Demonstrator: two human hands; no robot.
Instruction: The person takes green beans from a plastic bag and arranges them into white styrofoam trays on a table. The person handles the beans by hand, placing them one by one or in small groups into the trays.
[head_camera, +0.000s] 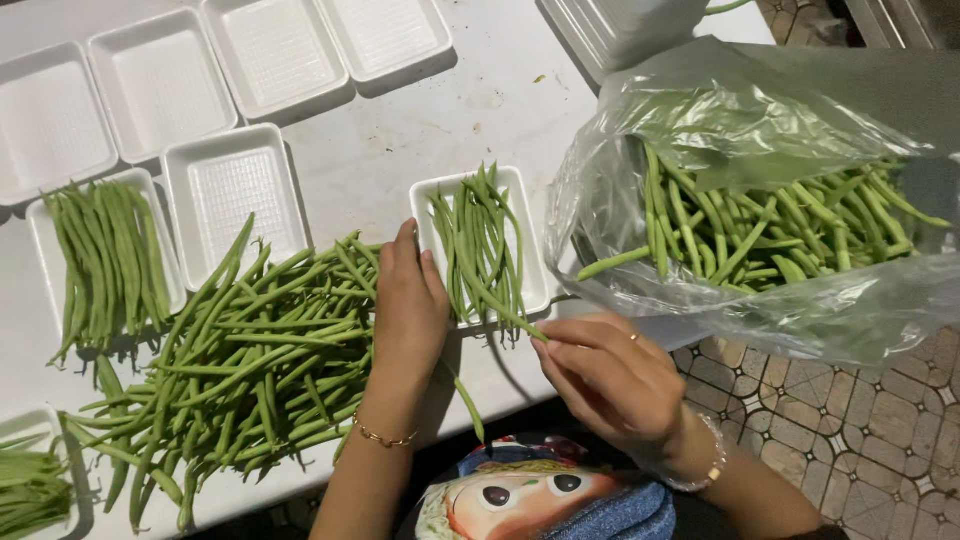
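Two hands at lower centre: your left hand (408, 305) lies flat, fingers released, on the loose bean pile (250, 360) at lower left; your right hand (610, 380) pinches one green bean (500, 305) hanging off the centre tray (520, 195), bean bag (770, 200) at right.

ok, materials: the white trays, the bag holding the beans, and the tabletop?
White trays: look like foam, matte, with a fine embossed grid on the floor and thick soft-looking rims. Bag: thin clear plastic film, glossy, crinkled, green beans showing through. Tabletop: smooth white hard surface with small stains, possibly laminate or painted; cannot tell which.
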